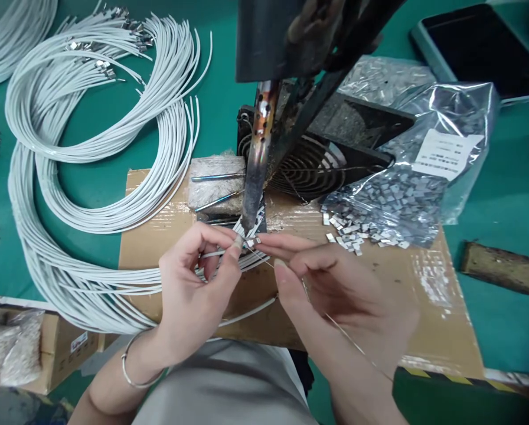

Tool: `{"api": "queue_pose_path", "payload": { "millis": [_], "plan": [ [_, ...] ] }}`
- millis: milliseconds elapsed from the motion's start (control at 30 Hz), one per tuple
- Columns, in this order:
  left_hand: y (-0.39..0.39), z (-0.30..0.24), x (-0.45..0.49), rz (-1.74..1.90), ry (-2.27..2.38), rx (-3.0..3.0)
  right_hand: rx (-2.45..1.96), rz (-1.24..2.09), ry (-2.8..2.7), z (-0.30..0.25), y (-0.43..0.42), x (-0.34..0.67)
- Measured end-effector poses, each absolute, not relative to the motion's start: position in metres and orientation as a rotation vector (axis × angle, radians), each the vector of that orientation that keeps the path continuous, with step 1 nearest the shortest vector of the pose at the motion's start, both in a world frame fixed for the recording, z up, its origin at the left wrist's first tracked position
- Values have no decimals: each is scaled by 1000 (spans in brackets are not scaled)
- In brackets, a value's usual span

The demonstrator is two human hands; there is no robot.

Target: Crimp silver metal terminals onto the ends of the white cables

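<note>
Pinched between thumb and forefinger of my left hand (200,295) is a white wire (214,254), its end at the tip of a fixed soldering iron (258,159). My right hand (344,295) is closed on a thin strand of solder wire (350,339), which runs from the iron tip past my thumb and down across the palm. A small silver metal tab (252,241) sits between the fingertips of both hands; which fingers bear it I cannot tell. More white wires (114,280) pass beneath my left hand.
Coiled white wires (96,147) with metal ends lie at left. A black fan (309,168) stands behind the iron. At right, a clear bag (406,195) spills metal tabs onto the cardboard (379,307). A brown block (503,267) and a dark-screened device (481,50) lie farther right.
</note>
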State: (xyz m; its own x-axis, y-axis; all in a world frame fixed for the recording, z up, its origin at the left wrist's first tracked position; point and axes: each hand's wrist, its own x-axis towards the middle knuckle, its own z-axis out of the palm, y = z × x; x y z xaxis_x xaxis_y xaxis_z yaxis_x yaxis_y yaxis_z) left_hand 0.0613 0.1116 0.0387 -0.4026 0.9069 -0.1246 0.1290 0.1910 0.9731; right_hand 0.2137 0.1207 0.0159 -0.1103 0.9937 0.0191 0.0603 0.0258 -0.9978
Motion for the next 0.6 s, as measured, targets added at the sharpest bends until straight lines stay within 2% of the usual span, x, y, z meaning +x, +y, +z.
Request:
{"api": "queue_pose_path", "payload": {
  "millis": [600],
  "plan": [
    [115,37,63,1339,1705,1013,-1166,1241,-1305,14,124,211]
  ]
}}
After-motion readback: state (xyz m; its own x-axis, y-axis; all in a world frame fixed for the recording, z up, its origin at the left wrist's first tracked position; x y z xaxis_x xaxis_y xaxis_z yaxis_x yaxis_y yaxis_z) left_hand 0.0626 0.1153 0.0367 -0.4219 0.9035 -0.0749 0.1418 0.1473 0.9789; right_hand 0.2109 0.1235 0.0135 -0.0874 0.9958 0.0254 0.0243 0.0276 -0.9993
